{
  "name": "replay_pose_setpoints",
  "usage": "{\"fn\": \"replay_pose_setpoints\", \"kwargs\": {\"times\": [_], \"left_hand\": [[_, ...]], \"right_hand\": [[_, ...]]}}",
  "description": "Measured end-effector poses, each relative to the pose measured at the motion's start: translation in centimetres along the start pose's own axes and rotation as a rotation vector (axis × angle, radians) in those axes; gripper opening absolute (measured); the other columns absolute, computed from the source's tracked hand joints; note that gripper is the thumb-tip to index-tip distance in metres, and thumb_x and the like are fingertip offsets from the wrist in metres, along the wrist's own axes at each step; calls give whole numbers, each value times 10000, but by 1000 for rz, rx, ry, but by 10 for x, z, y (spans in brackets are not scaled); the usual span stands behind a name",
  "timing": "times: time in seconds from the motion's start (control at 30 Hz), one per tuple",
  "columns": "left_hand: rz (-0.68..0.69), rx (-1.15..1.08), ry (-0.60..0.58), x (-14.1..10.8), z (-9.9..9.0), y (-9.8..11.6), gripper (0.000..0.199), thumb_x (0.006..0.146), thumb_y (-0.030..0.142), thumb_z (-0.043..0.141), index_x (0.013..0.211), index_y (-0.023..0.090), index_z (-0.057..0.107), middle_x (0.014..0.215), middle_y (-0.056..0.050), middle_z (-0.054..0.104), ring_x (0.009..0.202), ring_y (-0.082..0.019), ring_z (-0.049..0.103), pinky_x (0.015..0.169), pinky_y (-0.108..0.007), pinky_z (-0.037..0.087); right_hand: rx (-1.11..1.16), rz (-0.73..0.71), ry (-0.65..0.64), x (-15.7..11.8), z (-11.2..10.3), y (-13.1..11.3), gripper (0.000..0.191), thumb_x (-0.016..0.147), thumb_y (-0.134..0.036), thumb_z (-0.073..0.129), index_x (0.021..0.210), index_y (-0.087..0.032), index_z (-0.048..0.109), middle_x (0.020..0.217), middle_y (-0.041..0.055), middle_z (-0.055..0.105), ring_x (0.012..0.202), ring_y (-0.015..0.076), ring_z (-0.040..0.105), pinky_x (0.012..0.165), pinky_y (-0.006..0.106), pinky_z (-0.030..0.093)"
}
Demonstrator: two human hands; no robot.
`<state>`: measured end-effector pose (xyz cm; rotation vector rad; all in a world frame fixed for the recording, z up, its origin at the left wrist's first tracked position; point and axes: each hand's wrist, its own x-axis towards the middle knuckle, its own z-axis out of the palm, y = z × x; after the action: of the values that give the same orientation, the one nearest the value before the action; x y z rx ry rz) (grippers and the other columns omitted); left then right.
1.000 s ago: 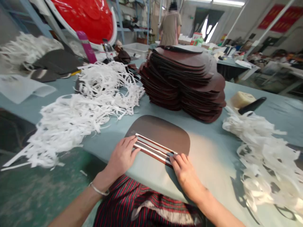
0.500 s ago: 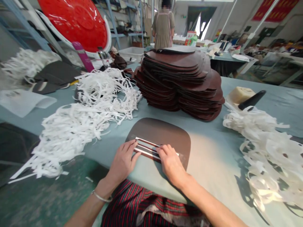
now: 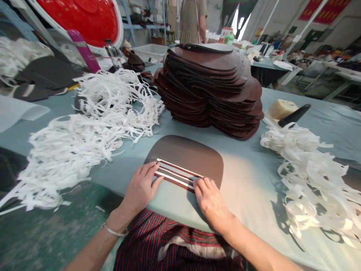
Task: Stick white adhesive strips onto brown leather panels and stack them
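Observation:
A brown leather panel (image 3: pixel 191 152) with rounded far corners lies at the table's near edge. A long slot runs across it, with white tape strips (image 3: pixel 176 179) along its sides and its near edge. My left hand (image 3: pixel 141 185) holds the panel's left end, fingertips at the end of the slot and thumb at the near edge. My right hand (image 3: pixel 211 201) is at the right end, its curled fingers pressed on the folded near band. What lies beneath its fingertips is hidden.
Behind the panel rises a tall stack of brown leather pieces (image 3: pixel 208 90). White strip scraps (image 3: pixel 76 143) heap at left, more white backing scraps (image 3: pixel 313 184) at right. A yellowish block (image 3: pixel 282 109) and a black-handled tool (image 3: pixel 295 116) lie at far right. A person (image 3: pixel 193 22) stands behind.
My right hand has slid rightward along the slot to its right end, uncovering more of the white tape. My left hand stays at the left end. The view has shifted slightly.

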<state>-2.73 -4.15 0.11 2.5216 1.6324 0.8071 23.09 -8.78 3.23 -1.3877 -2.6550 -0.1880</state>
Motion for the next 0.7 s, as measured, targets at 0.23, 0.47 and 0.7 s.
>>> {"fn": "replay_pose_setpoints", "kwargs": {"times": [0.23,0.47,0.7], "left_hand": [[-4,36,7,2,-3,16,348,919,229,502,1258,152,484,1268,-137,501,1182,-294,454,1023,-481,405],[67,-96,-239,14,3,88,409,902,91,400,1295,187,459,1119,-95,560,1014,-233,515,895,-407,472],[198,145,-288,10,8,98,371,865,50,457,1223,116,526,1115,-114,583,1034,-260,525,887,-411,485]], "right_hand": [[317,156,33,-23,-5,25,152,946,-109,426,981,-149,568,991,91,543,892,207,464,791,354,415],[306,180,67,-24,6,19,258,957,-112,401,1165,-154,549,1029,96,549,879,208,456,769,359,407],[203,89,44,-23,2,21,259,951,-122,399,1147,-138,567,982,91,550,860,212,460,787,373,393]]}}
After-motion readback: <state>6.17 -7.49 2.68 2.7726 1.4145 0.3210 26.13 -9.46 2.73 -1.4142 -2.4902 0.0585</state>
